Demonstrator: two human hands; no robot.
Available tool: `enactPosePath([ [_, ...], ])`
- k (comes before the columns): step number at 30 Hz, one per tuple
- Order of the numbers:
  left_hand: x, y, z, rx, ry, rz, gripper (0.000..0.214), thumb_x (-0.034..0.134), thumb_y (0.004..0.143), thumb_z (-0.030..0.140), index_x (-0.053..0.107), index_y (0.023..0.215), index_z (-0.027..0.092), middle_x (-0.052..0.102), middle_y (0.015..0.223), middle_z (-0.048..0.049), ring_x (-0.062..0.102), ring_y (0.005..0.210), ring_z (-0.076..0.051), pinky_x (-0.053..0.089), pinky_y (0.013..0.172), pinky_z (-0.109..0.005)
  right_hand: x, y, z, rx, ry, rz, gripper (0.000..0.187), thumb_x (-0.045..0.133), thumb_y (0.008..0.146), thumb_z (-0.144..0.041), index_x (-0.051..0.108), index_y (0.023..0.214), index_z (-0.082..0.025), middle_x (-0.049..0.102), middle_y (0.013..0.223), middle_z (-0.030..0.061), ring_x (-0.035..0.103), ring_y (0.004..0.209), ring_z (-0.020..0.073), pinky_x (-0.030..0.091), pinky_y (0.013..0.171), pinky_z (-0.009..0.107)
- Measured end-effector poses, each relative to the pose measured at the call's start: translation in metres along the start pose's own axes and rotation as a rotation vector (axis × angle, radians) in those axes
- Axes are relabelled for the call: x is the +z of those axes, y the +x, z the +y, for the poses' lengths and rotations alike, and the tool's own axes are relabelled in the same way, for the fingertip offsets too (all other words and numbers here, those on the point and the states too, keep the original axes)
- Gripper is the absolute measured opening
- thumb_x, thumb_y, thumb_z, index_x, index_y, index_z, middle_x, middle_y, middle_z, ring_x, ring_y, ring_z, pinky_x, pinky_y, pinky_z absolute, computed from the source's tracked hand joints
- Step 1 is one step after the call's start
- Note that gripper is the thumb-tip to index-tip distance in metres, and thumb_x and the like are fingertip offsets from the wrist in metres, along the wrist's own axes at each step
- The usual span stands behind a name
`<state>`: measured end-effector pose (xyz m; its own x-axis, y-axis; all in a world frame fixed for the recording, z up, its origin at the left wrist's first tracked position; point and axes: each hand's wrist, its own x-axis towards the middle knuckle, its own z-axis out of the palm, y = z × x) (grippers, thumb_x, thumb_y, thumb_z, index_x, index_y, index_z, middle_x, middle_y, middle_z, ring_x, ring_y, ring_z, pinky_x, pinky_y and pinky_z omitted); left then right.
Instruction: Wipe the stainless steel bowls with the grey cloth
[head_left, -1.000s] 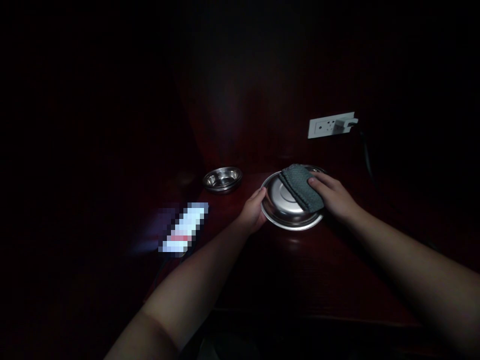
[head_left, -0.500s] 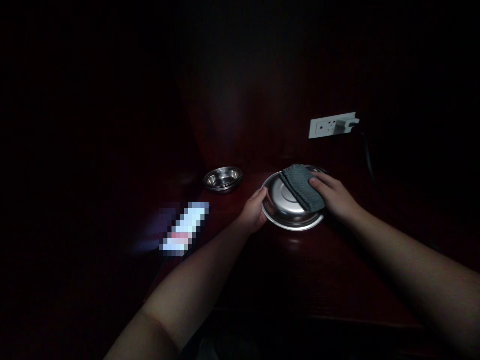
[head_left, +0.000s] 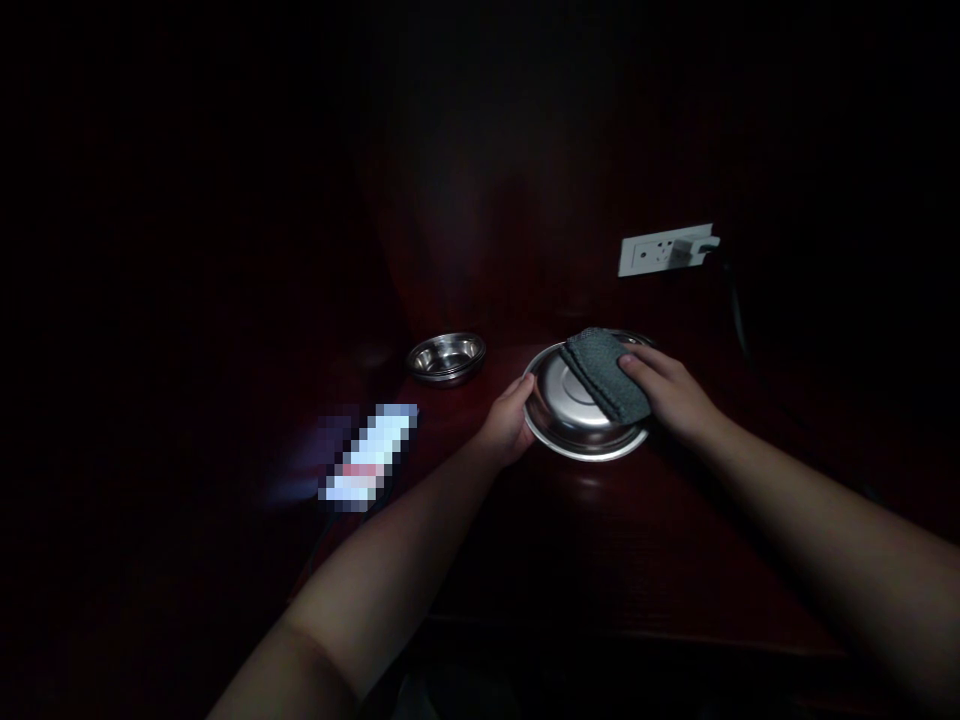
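Observation:
A shiny round steel dish (head_left: 556,405) is tilted toward me in the middle of the head view. My left hand (head_left: 511,420) grips its left rim, thumb on the near face and the other fingers mostly hidden beneath. A folded grey-green cloth (head_left: 606,372) lies across the dish's right half. Pressing that cloth to the metal is my right hand (head_left: 671,390), its thumb on top and its remaining fingers partly hidden behind the fold. I cannot tell whether the dish's inside or underside faces up.
Small steel bowls (head_left: 447,372), nested together, stand left of the dish. Nearer me is a lit phone (head_left: 367,460), its screen blurred out. A white wall socket (head_left: 651,252) with a plug and dark cable (head_left: 736,310) is at the back right. The dark red tabletop (head_left: 585,560) is dimly lit.

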<state>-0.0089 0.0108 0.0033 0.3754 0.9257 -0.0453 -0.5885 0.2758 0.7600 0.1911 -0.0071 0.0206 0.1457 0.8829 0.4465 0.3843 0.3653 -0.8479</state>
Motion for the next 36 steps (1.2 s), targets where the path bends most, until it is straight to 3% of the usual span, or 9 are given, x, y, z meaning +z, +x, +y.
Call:
enactPosePath([
  [36,0.0014,-0.0005,0.0022,-0.046,-0.025,-0.022,0.037,0.046,0.089,0.032,0.054,0.12,0.014,0.067,0.105,-0.0129,0.062,0.103,-0.023,0.043,0.097,-0.04,0.0008,-0.0031,-0.0068,0.008,0.02,-0.024,0.036,0.056,0.079,-0.049,0.067,0.102,-0.023,0.069,0.101,0.0044,0.062,0.096,0.0267,0.047,0.087,0.043],
])
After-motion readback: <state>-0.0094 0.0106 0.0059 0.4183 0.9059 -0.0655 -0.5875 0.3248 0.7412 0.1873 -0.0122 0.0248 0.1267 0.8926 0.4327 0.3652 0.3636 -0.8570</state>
